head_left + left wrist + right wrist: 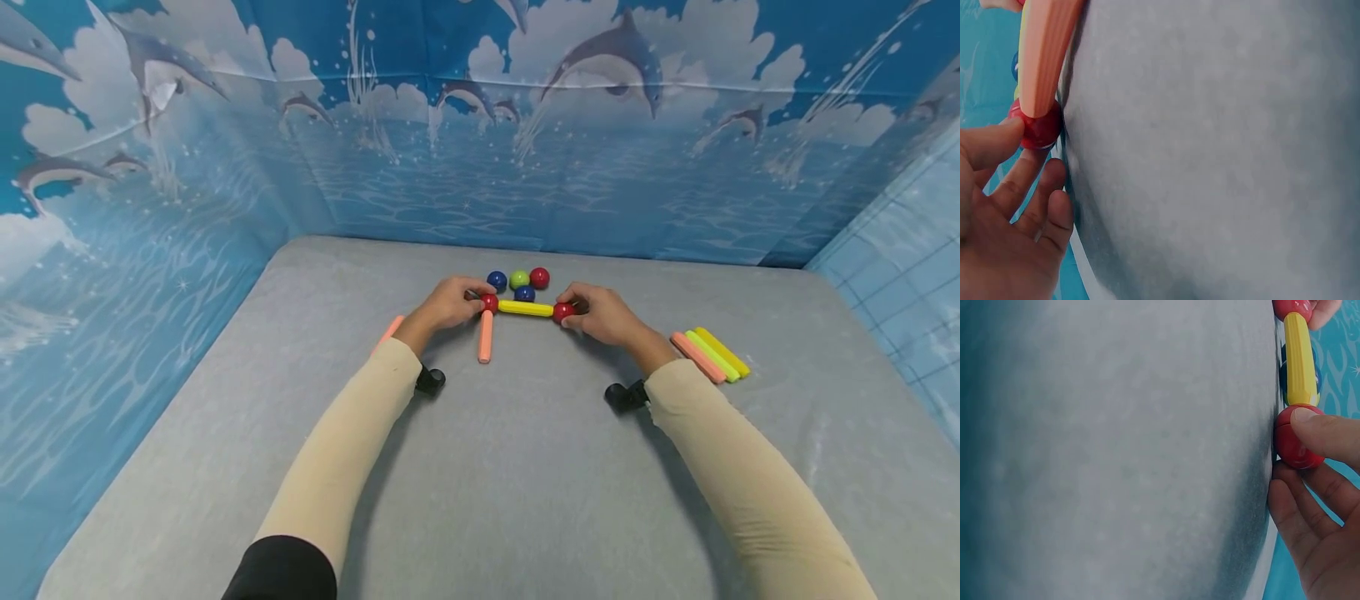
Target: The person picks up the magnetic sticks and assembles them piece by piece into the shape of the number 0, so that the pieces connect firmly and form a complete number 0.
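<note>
My left hand (452, 302) pinches a red ball (489, 302) between thumb and fingers. From that ball an orange stick (486, 337) points toward me, its end against the ball in the left wrist view. A yellow stick (525, 308) runs sideways from this ball to a second red ball (563, 312). That second ball is pinched by my right hand (602, 313), with the thumb (1310, 428) on its near side in the right wrist view. The yellow stick's end meets the ball there.
Just behind the yellow stick lie two blue balls (524, 293), a green ball (519, 279) and a red ball (539, 277). Another orange stick (387, 332) is partly hidden by my left forearm. To the right, orange, green (712, 354) and yellow sticks lie side by side on the grey table (517, 467).
</note>
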Demonstrator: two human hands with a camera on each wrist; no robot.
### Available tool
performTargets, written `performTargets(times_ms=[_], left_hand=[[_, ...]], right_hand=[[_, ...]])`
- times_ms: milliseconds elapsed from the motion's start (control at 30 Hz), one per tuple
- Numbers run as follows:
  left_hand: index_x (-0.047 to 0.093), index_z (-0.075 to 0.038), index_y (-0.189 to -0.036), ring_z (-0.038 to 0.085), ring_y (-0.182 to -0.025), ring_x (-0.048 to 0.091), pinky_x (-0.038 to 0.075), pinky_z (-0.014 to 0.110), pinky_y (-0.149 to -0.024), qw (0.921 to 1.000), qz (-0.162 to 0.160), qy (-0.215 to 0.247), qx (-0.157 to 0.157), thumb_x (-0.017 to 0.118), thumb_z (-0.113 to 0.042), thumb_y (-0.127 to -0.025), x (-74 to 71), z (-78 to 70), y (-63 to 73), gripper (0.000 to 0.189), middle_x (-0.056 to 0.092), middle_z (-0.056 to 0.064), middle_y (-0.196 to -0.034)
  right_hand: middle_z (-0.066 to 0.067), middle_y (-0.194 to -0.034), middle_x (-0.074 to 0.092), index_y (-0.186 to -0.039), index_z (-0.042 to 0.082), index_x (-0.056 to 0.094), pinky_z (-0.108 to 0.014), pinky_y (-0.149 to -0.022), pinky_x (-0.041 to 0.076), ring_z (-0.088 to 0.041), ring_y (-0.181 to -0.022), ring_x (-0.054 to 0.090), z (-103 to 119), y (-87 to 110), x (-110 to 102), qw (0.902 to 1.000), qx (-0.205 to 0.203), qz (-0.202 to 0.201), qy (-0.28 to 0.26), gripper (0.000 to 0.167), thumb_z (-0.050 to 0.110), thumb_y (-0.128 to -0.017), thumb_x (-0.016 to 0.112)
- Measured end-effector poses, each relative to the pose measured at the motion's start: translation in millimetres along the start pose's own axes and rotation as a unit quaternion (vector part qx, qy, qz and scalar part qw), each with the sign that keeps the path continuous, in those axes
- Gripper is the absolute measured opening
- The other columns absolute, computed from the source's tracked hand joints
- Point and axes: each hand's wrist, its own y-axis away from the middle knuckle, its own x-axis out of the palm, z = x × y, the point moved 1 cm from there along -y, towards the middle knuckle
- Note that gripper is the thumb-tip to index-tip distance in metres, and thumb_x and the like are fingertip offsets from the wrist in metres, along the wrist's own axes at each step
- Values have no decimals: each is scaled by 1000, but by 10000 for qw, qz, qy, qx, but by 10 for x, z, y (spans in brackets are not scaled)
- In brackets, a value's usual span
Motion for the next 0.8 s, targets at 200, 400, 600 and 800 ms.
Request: performTargets(times_ms=[200,400,600,800], left_hand=[[62,-21,-137,25,-114,56,51,30,-80,10000,30,-6,-91,56,-15,-101,3,13,-6,37,59,6,-140],[60,-23,-138,24,-116,54,52,34,-90,9998,-100,-111,-132,55,-18,-102,18,22,-24,37,57,6,-142],[60,-24,-138,24,-121,55,51,38,-95,9997,-136,-53,-170,55,-20,-102,30,31,-34,37,56,6,-145],[60,-23,-138,24,-121,56,51,36,-91,9998,-122,-65,-119,54,-19,-102,30,40,-35,37,55,7,-146]], right_hand=[[-18,-127,63,-121,9,60,-54,-102,47,-35,-121,58,-4,3,1,10000,2,15,49,27,10,-94,66],[-18,-126,64,-121,9,61,-53,-101,48,-35,-120,59,8,-8,-3,10000,-27,-21,49,27,10,-94,66],[-18,-124,65,-119,9,61,-52,-98,48,-35,-118,60,12,-9,-3,9999,-77,-48,59,26,11,-94,67],[-18,-122,66,-120,8,61,-50,-95,49,-34,-114,60,24,-10,-11,9999,-81,-52,121,28,10,-93,68]])
